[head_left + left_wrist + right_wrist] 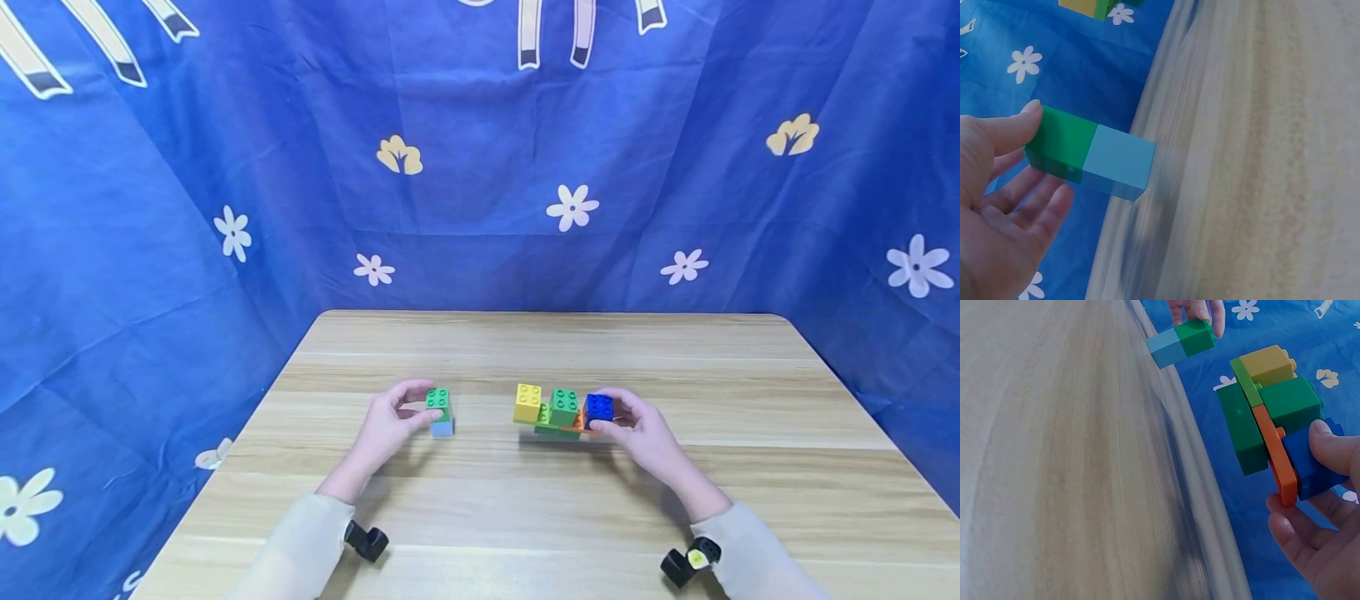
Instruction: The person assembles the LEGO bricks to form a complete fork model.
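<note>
My left hand [392, 421] pinches a two-brick stack by its upper part: a green brick [1063, 140] on a light blue brick [1121, 159]. My right hand [643, 429] grips the dark blue brick [599, 408] at the right end of a larger toy-brick assembly. In it, a yellow brick [1267, 365], a green brick [1291, 403] and the dark blue one sit on a thin lime plate [1246, 381] and a thin orange plate [1275, 456]. Beneath the plates is a dark green brick [1242, 428]. The two builds are apart, the assembly to the right of the stack.
Both builds are held over a wood-grain table [480, 508]. A blue cloth [480, 167] with flowers and animal legs hangs behind the table and at its sides. Black wrist mounts [366, 542] are strapped over pale sleeves [300, 542].
</note>
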Demonstrator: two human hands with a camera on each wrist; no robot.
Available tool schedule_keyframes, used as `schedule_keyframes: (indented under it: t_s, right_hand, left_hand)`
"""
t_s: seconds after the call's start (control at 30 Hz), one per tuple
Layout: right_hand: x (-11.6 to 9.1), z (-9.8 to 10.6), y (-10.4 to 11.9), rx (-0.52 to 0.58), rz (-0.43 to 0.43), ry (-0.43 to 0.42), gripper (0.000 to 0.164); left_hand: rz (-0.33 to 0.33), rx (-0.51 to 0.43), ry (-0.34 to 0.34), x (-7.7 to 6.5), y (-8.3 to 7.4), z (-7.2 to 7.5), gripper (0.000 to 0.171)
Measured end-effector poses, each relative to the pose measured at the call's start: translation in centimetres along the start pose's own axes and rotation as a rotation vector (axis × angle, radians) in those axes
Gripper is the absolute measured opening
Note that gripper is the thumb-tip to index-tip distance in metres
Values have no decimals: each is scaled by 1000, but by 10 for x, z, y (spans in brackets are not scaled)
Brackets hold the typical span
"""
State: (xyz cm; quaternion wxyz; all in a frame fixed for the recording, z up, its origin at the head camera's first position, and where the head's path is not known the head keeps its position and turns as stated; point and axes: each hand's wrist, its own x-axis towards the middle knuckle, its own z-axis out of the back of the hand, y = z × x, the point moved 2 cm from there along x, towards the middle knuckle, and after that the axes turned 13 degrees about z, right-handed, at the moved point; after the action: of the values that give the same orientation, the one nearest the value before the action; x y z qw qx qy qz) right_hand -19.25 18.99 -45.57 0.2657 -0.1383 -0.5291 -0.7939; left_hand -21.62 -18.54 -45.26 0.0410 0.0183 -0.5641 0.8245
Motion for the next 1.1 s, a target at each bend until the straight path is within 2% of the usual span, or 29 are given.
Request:
schedule_keyframes:
  t_s: [0.27, 0.47, 0.73, 0.8, 1.03, 1.1]
  right_hand:
    - [4, 6, 7, 9, 0, -38, 42]
    - [9, 8, 9, 25, -22, -47, 41]
    - [13, 9, 12, 16, -2, -53, 39]
    - [14, 10, 13, 10, 10, -58, 39]
    - [18, 12, 18, 14, 37, -63, 39]
    - [19, 13, 19, 15, 33, -65, 39]
  left_hand:
    - [19, 9, 12, 4, 5, -4, 51]
    - [42, 22, 0, 7, 3, -7, 49]
    - [38, 24, 42, -10, -34, -18, 43]
    - [38, 10, 54, -10, -37, -22, 43]
    - [41, -22, 76, 8, -12, -40, 46]
    - [34, -25, 74, 10, -9, -45, 46]
